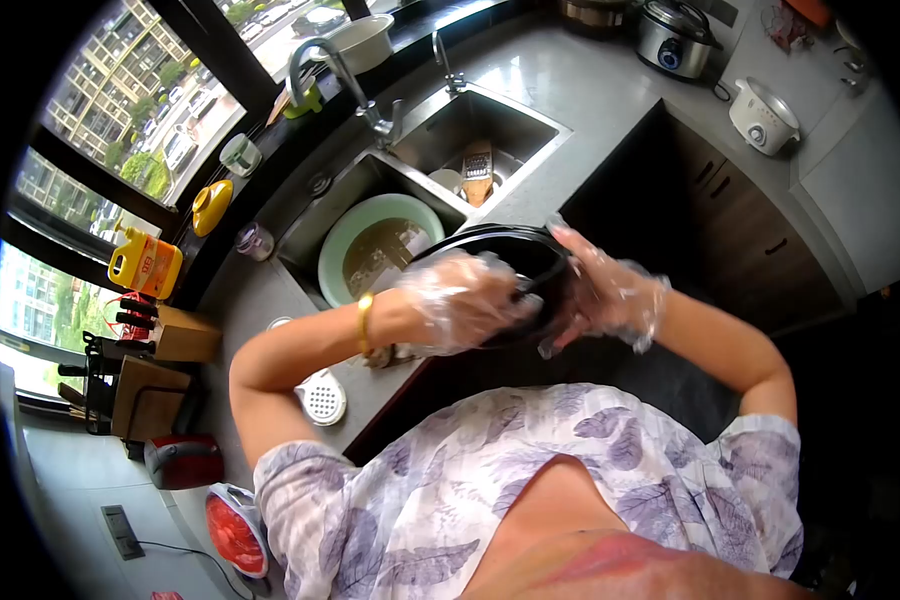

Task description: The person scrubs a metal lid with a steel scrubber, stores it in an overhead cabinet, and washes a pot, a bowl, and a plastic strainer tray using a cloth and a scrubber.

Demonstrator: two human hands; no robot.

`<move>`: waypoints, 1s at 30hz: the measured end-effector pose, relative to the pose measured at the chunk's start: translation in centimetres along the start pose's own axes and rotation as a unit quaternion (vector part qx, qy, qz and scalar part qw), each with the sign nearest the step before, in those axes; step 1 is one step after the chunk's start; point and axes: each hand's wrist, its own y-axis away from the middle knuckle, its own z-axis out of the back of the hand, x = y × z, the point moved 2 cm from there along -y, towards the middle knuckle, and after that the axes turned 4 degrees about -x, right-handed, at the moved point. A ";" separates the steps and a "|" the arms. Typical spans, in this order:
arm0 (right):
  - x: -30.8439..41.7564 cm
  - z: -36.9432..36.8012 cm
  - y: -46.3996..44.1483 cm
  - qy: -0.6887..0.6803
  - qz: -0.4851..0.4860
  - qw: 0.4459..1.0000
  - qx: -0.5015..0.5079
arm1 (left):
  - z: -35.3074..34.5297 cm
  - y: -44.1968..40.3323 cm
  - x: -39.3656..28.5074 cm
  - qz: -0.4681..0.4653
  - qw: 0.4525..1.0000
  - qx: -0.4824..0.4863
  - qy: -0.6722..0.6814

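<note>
A black pot with a glossy rim is held tilted in front of my body, at the counter edge by the sink. My right hand, in a clear plastic glove, grips the pot's right side, thumb near the rim and fingers lower down. My left hand, gloved too and with a gold bracelet on its wrist, is closed at the pot's opening. What its fingers hold is hidden. Just beyond the left hand, a pale green basin with cloudy water sits in the left sink bowl.
A grater lies in the right sink bowl, below the faucet. On the left stand a yellow jug, a knife block and a red kettle. A white perforated piece lies by my left elbow. Cookers stand at the back right.
</note>
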 end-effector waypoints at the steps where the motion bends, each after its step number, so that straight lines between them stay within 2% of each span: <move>1: -0.7 2.9 0.9 -0.053 0.000 0.999 0.001 | -1.1 -2.4 -0.5 -0.117 0.988 -0.048 -0.087; 3: -0.8 5.0 3.6 -0.132 0.031 0.983 -0.122 | -0.9 -8.1 -1.7 -0.192 0.980 0.049 0.032; 5: -0.8 8.6 4.5 -0.183 0.036 0.977 -0.103 | -2.1 -12.3 -2.1 -0.121 0.967 0.090 0.205; 6: -1.0 10.5 5.1 -0.208 0.033 0.972 -0.099 | -2.8 -13.9 -2.1 -0.113 0.963 0.100 0.224; 7: -0.7 11.8 6.0 -0.137 0.102 0.983 -0.064 | -3.6 -15.0 -2.3 -0.108 0.955 0.110 0.254; 8: -0.9 13.3 6.3 -0.021 0.211 0.973 -0.089 | -4.0 -15.4 -2.3 -0.108 0.961 -0.020 0.256; 9: -0.8 14.6 6.3 0.102 0.312 0.939 -0.108 | -4.7 -16.1 -2.5 -0.089 0.969 -0.013 0.229; 10: -0.4 15.6 5.9 0.231 0.410 0.875 -0.113 | -4.3 -16.8 -2.5 -0.046 0.976 0.015 0.213; 11: -0.2 16.9 5.2 0.234 0.419 0.868 -0.127 | -4.1 -17.3 -2.4 -0.003 0.981 0.045 0.191; 12: 0.0 18.0 4.4 0.237 0.429 0.861 -0.140 | -4.8 -17.4 -2.5 0.021 0.980 0.032 0.195; 13: 0.4 19.0 2.9 0.118 0.351 0.914 -0.167 | -5.7 -17.3 -2.5 0.047 0.980 0.019 0.191; 14: 0.8 19.4 1.9 0.040 0.298 0.936 -0.182 | -6.4 -16.9 -2.4 0.075 0.979 0.008 0.188; 15: 1.3 19.6 1.1 -0.045 0.248 0.946 -0.202 | -7.2 -16.6 -2.2 0.098 0.978 -0.018 0.184; 17: 3.9 17.6 1.1 -0.127 0.215 0.941 -0.229 | -8.8 -16.1 -1.6 0.145 0.971 -0.071 0.175; 19: 5.0 18.4 -1.6 -0.082 0.241 0.945 -0.204 | -9.8 -15.2 -1.0 0.182 0.967 -0.088 0.155; 21: 6.2 19.7 -4.3 -0.060 0.197 0.958 -0.201 | -11.7 -14.6 0.0 0.226 0.958 -0.070 0.163; 22: 6.1 21.1 -4.9 0.067 0.253 0.945 -0.197 | -12.2 -14.3 -0.1 0.245 0.959 -0.069 0.128; 23: 5.9 23.3 -7.1 0.193 0.304 0.917 -0.171 | -13.4 -13.8 0.1 0.261 0.946 -0.154 0.116; 24: 6.8 21.9 -8.3 0.134 0.259 0.943 -0.159 | -14.0 -13.2 0.4 0.279 0.928 -0.229 0.090; 26: 8.5 19.2 -10.2 0.006 0.166 0.975 -0.149 | -13.1 -12.0 3.0 0.293 0.925 -0.183 0.157; 27: 9.1 17.6 -10.3 -0.009 0.146 0.976 -0.163 | -11.7 -11.3 3.9 0.316 0.927 -0.144 0.142; 30: 9.7 17.8 -10.7 0.079 0.157 0.966 -0.189 | -9.6 -7.7 5.0 0.453 0.864 -0.176 0.133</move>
